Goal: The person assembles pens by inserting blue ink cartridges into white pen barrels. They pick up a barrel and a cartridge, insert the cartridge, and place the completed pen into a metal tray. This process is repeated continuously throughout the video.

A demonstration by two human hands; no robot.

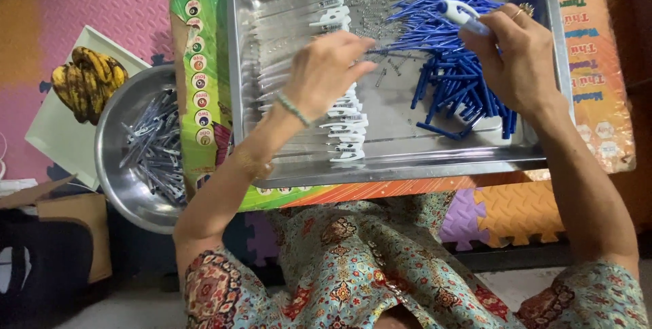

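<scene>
A large steel tray lies in front of me on a low colourful table. My left hand reaches into its middle, fingers pinched together over the small metal springs; what it pinches is too small to make out. Clear pen barrels with white clips lie in a row under that hand. My right hand holds a pen part with a white clip and blue tip above a heap of blue pen pieces.
A round steel bowl with several assembled pens stands on the floor at the left. Behind it a white tray carries a bunch of dark ripe bananas. A cardboard box sits lower left. Foam puzzle mats cover the floor.
</scene>
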